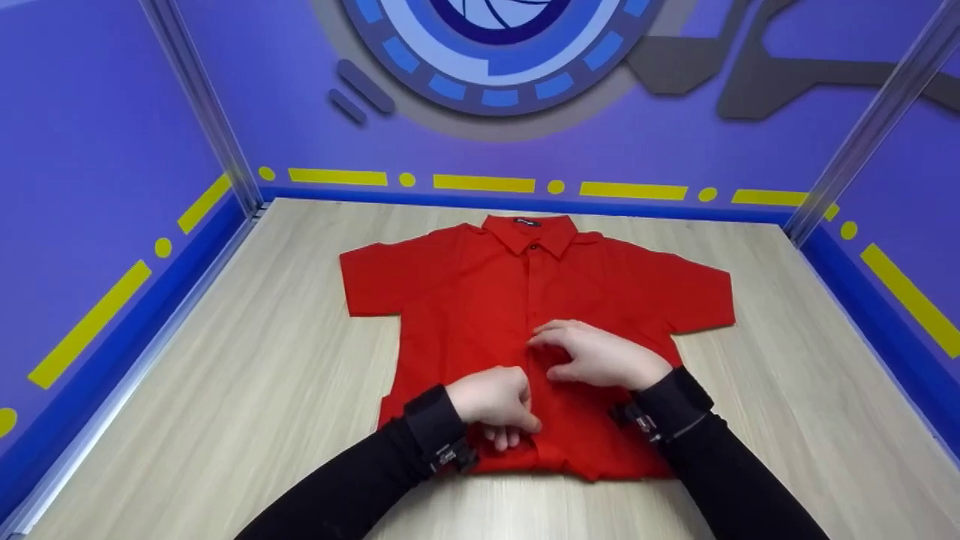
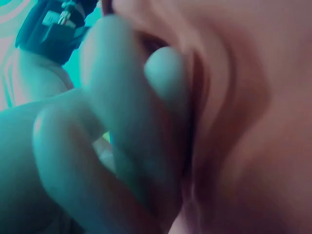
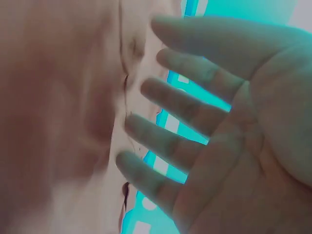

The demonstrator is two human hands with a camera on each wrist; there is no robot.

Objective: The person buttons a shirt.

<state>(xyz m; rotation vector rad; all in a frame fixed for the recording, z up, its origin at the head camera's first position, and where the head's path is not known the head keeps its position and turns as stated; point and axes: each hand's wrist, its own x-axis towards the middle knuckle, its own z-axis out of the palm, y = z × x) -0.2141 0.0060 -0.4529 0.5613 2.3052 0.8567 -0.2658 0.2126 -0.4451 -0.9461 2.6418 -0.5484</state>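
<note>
A red short-sleeved cloth shirt lies front up, its collar at the far end and its rumpled hem at the near end, so its long axis runs near to far. What seems to matter most is the straight red button placket along that axis, which lies just right of the left fingers and just beyond the right fingertips' left side. The person's bare left hand is nearer the hem; its fingers are curled in at the placket and appear to pinch the cloth, though the contact is partly hidden. The bare right hand, farther up and nearer the collar, has its fingers spread and loosely bent, with nothing in them. Around the shirt spreads the pale wood-grain tabletop; black sleeves reach in from the near side, and purple panels with yellow dashes stand beyond.
</note>
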